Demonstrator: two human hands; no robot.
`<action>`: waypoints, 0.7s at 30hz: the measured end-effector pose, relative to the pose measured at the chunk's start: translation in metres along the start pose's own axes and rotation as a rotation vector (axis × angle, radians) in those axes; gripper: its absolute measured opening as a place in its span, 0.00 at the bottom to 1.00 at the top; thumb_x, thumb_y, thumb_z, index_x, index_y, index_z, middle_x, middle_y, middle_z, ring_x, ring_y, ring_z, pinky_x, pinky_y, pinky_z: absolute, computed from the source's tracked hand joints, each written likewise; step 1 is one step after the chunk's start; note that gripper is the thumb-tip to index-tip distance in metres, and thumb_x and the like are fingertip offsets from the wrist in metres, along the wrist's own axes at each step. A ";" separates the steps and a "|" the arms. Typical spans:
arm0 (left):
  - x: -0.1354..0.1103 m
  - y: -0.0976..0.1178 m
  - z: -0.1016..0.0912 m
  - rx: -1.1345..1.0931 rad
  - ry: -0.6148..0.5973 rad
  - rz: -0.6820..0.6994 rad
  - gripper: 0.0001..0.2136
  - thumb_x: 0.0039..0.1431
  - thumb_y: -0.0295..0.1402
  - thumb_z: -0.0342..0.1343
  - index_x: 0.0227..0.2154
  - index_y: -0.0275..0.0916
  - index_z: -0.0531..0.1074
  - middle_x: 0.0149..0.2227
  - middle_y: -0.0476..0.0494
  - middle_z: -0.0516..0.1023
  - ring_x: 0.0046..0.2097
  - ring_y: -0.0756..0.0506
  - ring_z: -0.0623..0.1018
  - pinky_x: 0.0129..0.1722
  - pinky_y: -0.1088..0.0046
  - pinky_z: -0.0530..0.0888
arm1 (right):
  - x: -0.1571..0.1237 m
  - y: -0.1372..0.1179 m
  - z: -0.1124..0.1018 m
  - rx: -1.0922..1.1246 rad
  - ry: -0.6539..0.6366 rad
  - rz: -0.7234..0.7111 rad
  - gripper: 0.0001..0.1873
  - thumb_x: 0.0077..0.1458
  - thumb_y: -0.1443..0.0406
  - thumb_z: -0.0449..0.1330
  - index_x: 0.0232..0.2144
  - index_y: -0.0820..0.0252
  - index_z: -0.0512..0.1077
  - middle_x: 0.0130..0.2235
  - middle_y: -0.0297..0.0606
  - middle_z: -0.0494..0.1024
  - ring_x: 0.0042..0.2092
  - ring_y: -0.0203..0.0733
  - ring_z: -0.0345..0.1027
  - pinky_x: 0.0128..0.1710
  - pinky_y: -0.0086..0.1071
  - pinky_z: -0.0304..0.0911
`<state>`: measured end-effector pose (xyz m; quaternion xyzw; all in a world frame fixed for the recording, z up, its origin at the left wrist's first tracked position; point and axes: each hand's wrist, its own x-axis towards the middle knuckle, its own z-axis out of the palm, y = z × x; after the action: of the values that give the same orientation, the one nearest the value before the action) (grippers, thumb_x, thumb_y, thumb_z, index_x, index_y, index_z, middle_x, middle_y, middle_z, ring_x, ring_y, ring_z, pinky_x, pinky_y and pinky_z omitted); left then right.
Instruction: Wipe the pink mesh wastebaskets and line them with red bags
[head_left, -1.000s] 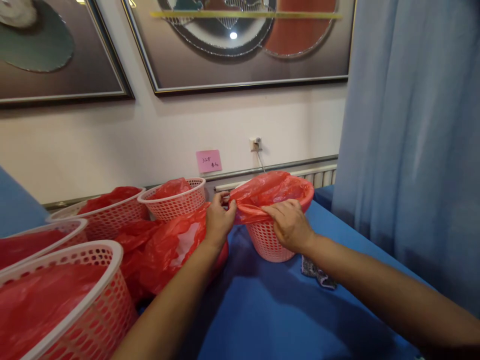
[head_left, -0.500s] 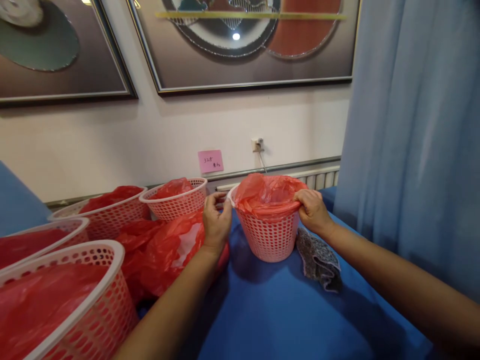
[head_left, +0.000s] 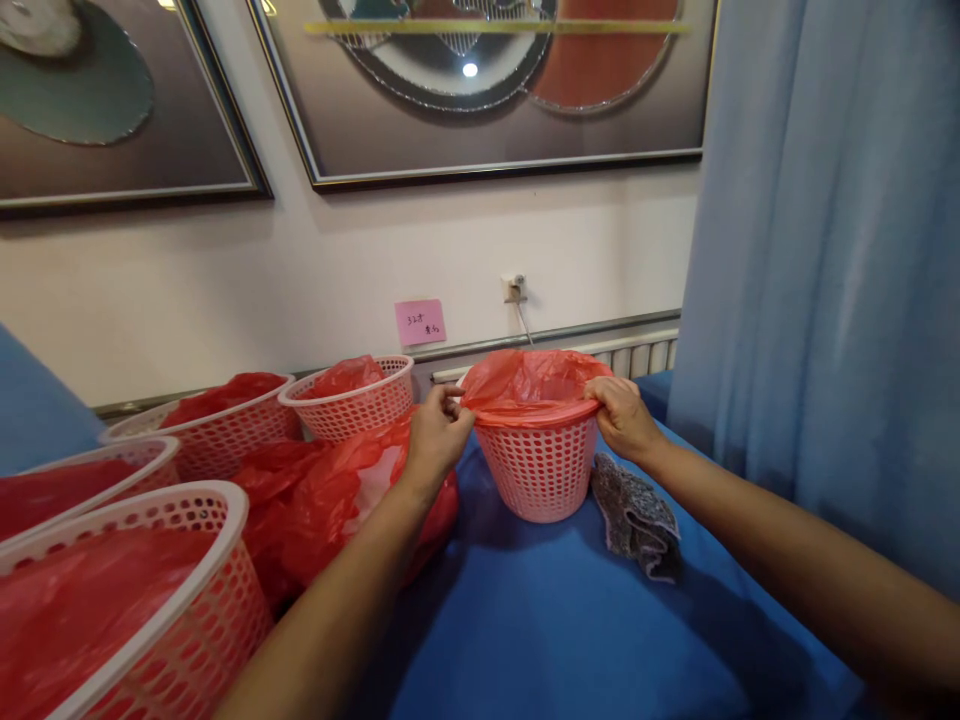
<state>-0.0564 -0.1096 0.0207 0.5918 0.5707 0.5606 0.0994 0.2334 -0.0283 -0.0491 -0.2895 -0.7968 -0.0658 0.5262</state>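
Observation:
A light-coloured plastic basket (head_left: 536, 470) with round holes stands upright on the blue surface in front of me. A thin red plastic bag (head_left: 525, 390) lines it and is folded over the rim. My left hand (head_left: 441, 430) pinches the bag's edge at the left side of the rim. On the opposite side, my right hand (head_left: 622, 415) is closed on the bag where it wraps the rim. The bag now lies fairly taut across the front between both hands.
A crumpled grey cloth (head_left: 637, 515) lies right of the basket. Loose red plastic bags (head_left: 322, 500) are heaped at left. Several bag-lined baskets (head_left: 240, 560) stand further left. A blue curtain (head_left: 810, 250) hangs at right, and a radiator (head_left: 645, 355) runs along the wall.
My left hand has moved from the bare left rim onto the bag's edge. The bag now covers that rim and is smoother and tighter at the front. My right hand stays put.

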 end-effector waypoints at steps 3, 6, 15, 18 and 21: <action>-0.020 -0.017 0.009 -0.132 0.088 -0.064 0.17 0.46 0.31 0.57 0.42 0.39 0.69 0.22 0.57 0.69 0.23 0.50 0.69 0.26 0.76 0.64 | -0.003 -0.002 0.002 -0.005 0.017 -0.015 0.18 0.51 0.76 0.50 0.40 0.54 0.69 0.44 0.41 0.80 0.50 0.48 0.72 0.53 0.45 0.60; -0.037 -0.032 0.023 -0.265 0.131 -0.133 0.20 0.47 0.35 0.59 0.45 0.40 0.66 0.24 0.58 0.70 0.24 0.51 0.72 0.28 0.76 0.68 | -0.011 -0.009 0.005 -0.043 0.063 -0.011 0.23 0.51 0.76 0.52 0.49 0.55 0.68 0.53 0.46 0.76 0.58 0.52 0.68 0.58 0.51 0.60; -0.042 -0.045 0.034 -0.568 0.102 -0.348 0.14 0.45 0.38 0.62 0.33 0.37 0.70 0.28 0.50 0.77 0.27 0.50 0.77 0.30 0.73 0.74 | -0.042 -0.052 0.009 -0.133 0.235 -0.115 0.36 0.58 0.69 0.62 0.65 0.46 0.55 0.63 0.47 0.62 0.64 0.57 0.58 0.60 0.54 0.61; -0.042 -0.043 0.031 -0.624 0.102 -0.355 0.15 0.44 0.40 0.65 0.32 0.38 0.71 0.29 0.50 0.78 0.30 0.50 0.78 0.34 0.73 0.75 | -0.042 -0.057 0.011 -0.257 0.192 -0.173 0.19 0.61 0.68 0.62 0.52 0.45 0.67 0.52 0.41 0.72 0.54 0.51 0.66 0.55 0.48 0.61; -0.041 -0.043 0.028 -0.636 0.083 -0.373 0.17 0.44 0.46 0.65 0.29 0.39 0.70 0.29 0.47 0.79 0.31 0.47 0.79 0.34 0.70 0.76 | -0.040 -0.053 0.011 -0.340 0.170 -0.112 0.07 0.63 0.69 0.60 0.42 0.51 0.72 0.44 0.40 0.76 0.47 0.47 0.68 0.50 0.45 0.59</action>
<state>-0.0472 -0.1135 -0.0440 0.3940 0.4693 0.7057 0.3557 0.2076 -0.0828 -0.0781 -0.3228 -0.7419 -0.2526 0.5307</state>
